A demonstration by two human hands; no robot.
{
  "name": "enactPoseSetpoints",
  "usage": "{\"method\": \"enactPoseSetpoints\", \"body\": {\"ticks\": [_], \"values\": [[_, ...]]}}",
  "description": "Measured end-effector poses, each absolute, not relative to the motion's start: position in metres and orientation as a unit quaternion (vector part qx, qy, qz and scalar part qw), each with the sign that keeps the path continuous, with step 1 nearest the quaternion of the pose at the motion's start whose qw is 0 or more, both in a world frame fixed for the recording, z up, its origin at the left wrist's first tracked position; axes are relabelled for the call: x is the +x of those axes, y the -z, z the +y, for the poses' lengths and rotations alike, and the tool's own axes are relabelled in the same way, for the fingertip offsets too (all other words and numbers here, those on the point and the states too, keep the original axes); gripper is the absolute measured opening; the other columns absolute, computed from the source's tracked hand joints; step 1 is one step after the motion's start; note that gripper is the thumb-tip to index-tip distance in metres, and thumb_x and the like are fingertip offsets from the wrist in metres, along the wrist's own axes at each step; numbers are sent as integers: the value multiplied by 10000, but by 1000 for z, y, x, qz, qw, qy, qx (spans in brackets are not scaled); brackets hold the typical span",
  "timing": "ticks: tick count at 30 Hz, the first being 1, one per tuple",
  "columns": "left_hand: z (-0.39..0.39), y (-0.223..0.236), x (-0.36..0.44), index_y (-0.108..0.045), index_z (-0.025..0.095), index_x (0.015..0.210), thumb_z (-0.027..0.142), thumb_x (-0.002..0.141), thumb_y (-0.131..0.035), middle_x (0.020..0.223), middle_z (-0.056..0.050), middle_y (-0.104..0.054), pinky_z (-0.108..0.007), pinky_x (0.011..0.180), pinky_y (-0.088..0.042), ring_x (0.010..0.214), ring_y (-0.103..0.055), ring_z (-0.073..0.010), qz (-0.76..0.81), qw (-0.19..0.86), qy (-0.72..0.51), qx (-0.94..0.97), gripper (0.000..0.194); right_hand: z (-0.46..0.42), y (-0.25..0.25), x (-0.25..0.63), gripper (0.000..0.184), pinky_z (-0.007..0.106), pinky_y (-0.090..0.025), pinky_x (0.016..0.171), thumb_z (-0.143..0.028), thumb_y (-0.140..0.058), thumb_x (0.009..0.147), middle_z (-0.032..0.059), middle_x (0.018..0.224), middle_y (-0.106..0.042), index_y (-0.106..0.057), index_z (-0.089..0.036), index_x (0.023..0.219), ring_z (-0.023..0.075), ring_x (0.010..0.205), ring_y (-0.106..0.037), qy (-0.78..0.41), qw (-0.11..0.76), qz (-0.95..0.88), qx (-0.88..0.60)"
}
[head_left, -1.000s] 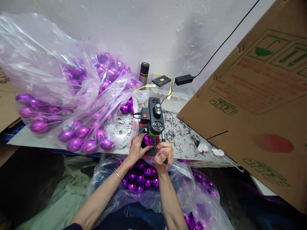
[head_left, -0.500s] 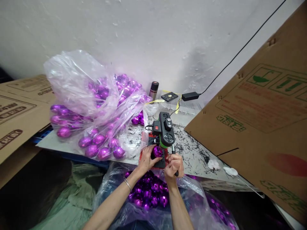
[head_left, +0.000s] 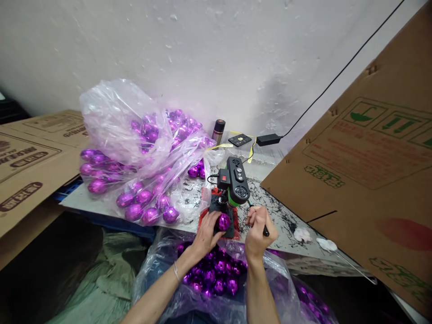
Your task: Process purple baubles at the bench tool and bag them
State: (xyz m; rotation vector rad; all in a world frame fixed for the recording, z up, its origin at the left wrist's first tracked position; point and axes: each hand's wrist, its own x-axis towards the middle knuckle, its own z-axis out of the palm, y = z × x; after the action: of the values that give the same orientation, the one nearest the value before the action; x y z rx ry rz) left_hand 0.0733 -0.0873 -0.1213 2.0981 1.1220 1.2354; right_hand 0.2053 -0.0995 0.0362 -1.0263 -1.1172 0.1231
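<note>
The left hand [head_left: 204,236] curls thumb and fingers around the near-left side of a purple ball [head_left: 223,222]; the right hand [head_left: 259,229] is clenched on a black-ended lever [head_left: 266,231]. The ball sits over the black base [head_left: 229,232]; whether it touches the base I cannot tell. Being round, it has no long axis. From it, the left hand lies at eight o'clock and is nearer, the right at three, and the press head [head_left: 238,184] stands at one, above and beyond. The lever slants from eleven to five o'clock. Farther out, loose purple balls [head_left: 209,275] lie at six, a clear bag [head_left: 114,112] at ten, a cardboard box [head_left: 351,175] toward two.
</note>
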Motion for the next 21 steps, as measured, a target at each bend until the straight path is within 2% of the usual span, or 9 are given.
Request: {"method": "enactPoseSetpoints", "body": {"ticks": [3, 5, 8, 10, 12, 14, 18, 21], "values": [[-118, 124, 57, -472, 236, 1606, 454, 966, -773, 1541, -209, -645, -626, 1203, -529, 1442, -636, -391, 397, 175, -443, 785, 741, -102, -36, 207, 449, 292, -377, 564, -321, -523, 1096, -36, 632, -530, -518, -226, 657, 123, 583, -506, -45, 712, -534, -454], [-113, 113, 44, -458, 212, 1620, 506, 996, -720, 1546, -217, -638, -589, 1174, -563, 1432, -641, -384, 409, 145, -457, 777, 738, -104, -27, 207, 422, 297, -371, 565, -288, -504, 1097, -35, 644, -539, -535, -225, 681, 129, 588, -506, -29, 708, -547, -446], [-53, 77, 25, -540, 206, 1548, 318, 1101, -508, 1459, -167, -701, -529, 1178, -566, 1370, -680, -313, 468, 100, -469, 742, 462, -104, -16, 205, 403, 302, -355, 569, -251, -484, 1095, -34, 654, -538, -521, -227, 695, 135, 593, -499, -10, 709, -551, -440], [7, 50, 15, -595, 163, 1479, 195, 1078, -467, 1443, -184, -700, -540, 1216, -526, 1376, -666, -318, 549, 77, -415, 721, 422, -104, -14, 205, 397, 303, -348, 572, -229, -473, 1095, -33, 657, -535, -516, -227, 700, 136, 595, -495, -2, 708, -552, -441], [62, 29, 9, -584, 119, 1488, 114, 1020, -499, 1492, -234, -653, -535, 1213, -512, 1412, -633, -353, 647, 89, -284, 702, 476, -103, -14, 205, 394, 301, -350, 573, -215, -468, 1095, -36, 648, -521, -516, -228, 704, 136, 598, -497, 5, 706, -557, -438], [99, 19, 8, -579, 92, 1493, 77, 947, -576, 1519, -277, -621, -564, 1201, -501, 1452, -594, -413, 672, 101, -244, 692, 546, -103, -15, 206, 391, 298, -356, 573, -209, -462, 1096, -39, 642, -515, -521, -230, 710, 136, 598, -498, 9, 700, -566, -434], [119, 19, 7, -553, 114, 1533, 69, 887, -651, 1558, -281, -600, -569, 1213, -482, 1480, -575, -436, 674, 120, -228, 692, 655, -103, -16, 208, 382, 304, -357, 570, -192, -456, 1094, -33, 659, -535, -524, -232, 720, 138, 594, -493, 10, 694, -576, -433], [111, 18, -1, -592, 122, 1492, 183, 917, -719, 1490, -263, -657, -556, 1165, -528, 1397, -648, -433, 677, 143, -228, 685, 592, -104, -16, 209, 402, 303, -380, 579, -164, -461, 1086, -31, 660, -534, -497, -234, 692, 138, 614, -520, 15, 698, -580, -420]]}}
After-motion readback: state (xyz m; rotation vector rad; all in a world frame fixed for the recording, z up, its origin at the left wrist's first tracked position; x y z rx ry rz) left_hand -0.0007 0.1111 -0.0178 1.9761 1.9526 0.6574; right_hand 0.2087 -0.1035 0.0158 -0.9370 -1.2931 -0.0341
